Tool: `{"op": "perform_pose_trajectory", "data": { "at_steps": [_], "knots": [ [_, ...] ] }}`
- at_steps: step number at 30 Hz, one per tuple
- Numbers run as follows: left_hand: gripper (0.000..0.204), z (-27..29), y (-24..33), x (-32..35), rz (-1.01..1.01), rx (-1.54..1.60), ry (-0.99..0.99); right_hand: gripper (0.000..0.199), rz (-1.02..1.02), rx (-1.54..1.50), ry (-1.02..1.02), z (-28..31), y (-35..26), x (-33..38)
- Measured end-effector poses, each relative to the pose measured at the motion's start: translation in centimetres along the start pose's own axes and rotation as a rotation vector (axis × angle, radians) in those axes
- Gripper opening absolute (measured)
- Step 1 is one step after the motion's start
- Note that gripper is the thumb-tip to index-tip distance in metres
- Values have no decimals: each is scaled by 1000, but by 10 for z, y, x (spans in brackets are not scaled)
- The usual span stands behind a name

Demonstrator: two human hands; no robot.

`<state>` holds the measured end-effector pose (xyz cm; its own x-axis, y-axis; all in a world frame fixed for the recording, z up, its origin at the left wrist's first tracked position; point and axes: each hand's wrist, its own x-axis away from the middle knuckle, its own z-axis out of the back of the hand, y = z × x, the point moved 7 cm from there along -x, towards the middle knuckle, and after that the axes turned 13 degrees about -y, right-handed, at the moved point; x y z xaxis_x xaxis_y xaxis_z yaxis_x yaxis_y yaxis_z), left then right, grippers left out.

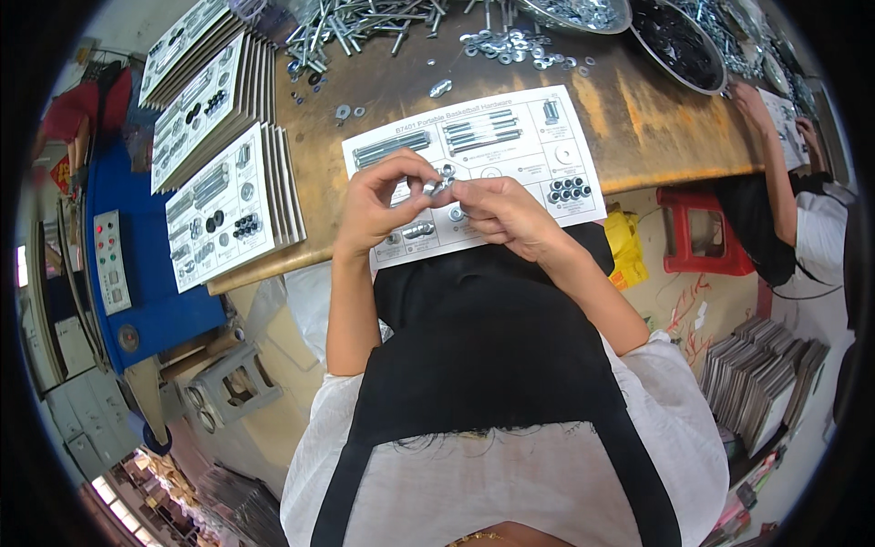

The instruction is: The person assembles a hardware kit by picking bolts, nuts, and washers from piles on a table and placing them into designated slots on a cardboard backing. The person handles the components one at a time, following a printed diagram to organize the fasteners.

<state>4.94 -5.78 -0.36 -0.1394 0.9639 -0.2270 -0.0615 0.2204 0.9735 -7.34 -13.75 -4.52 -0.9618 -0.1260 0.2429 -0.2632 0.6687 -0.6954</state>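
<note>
The person's left hand (385, 196) and right hand (510, 217) meet above a printed card (497, 162), each with thumb and forefinger pinched on small silver hardware (445, 175); the other right fingers curl inward. The pieces are shiny and stubby, partly hidden by the fingertips, so their exact kind and number cannot be told. The white card, lined into boxes with pictures of bolts, washers and black nuts, reaches the front edge of the worn wooden bench (656, 137). Bare wood runs along that edge to the card's right; on its left stand staggered stacks of similar cards (219, 214). Beyond the card, open wood holds a few loose washers (343, 112), then heaps of long bolts (351, 32) and flat washers (510, 46). Farther back, a shallow metal bowl (597, 31) holds small silver parts, and a second bowl (724, 75) beside it holds black pieces.
</note>
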Motion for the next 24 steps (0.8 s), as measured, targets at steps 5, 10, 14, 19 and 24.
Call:
{"op": "perform_pose_trajectory", "data": {
  "at_steps": [5, 10, 14, 19, 24],
  "knots": [
    [26, -11, 18, 1, 55, -400, 59, 30, -5, 90, 93, 5, 0, 0],
    [29, -13, 14, 5, 98, -362, -29, 33, -40, 217, 64, 8, 3, 1],
    [29, -6, 5, 15, 177, -442, 19, 48, 49, 365, 216, 23, -17, 6],
    [21, -30, -27, 25, 334, -969, -163, 43, 101, 184, 269, 44, -39, 17],
    [23, -44, -37, 29, 309, -1141, -149, 37, 84, 172, 256, 44, -32, 14]
  ]
}}
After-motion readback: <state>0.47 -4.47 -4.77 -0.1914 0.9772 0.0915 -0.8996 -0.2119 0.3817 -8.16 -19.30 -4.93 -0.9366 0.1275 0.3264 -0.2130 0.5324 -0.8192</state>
